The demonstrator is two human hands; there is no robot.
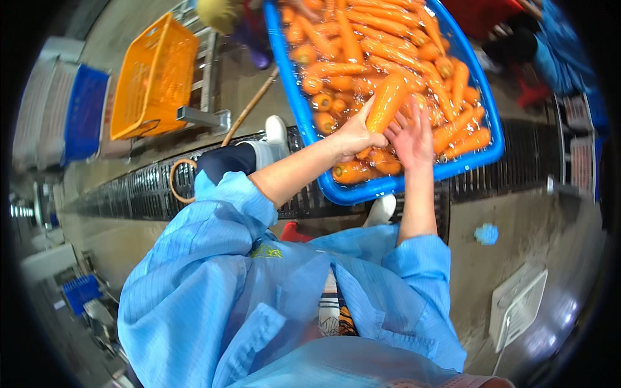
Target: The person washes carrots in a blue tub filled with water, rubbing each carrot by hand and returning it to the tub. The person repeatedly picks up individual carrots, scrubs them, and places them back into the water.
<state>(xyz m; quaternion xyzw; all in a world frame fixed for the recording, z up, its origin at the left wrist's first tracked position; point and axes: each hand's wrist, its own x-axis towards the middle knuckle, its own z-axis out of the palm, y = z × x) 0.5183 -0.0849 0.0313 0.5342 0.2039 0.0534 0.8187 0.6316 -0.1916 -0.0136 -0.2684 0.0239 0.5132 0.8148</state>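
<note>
A large blue plastic tub (494,116) stands in front of me, full of wet orange carrots (388,29) lying in water. My left hand (356,136) grips one thick carrot (388,99) by its lower end and holds it above the others, tilted away from me. Beside it, my right hand (412,138) has its fingers apart and its palm turned toward that carrot. Whether its fingertips touch the carrot, I cannot tell. More carrots (354,170) lie under my wrists at the tub's near end.
An orange plastic crate (140,82) rests on a metal frame at the left, near a wooden stick (250,106). A black floor grating (524,150) runs beneath the tub. A white basket (521,305) is at the lower right. Another person's blue sleeve (563,53) shows at the upper right.
</note>
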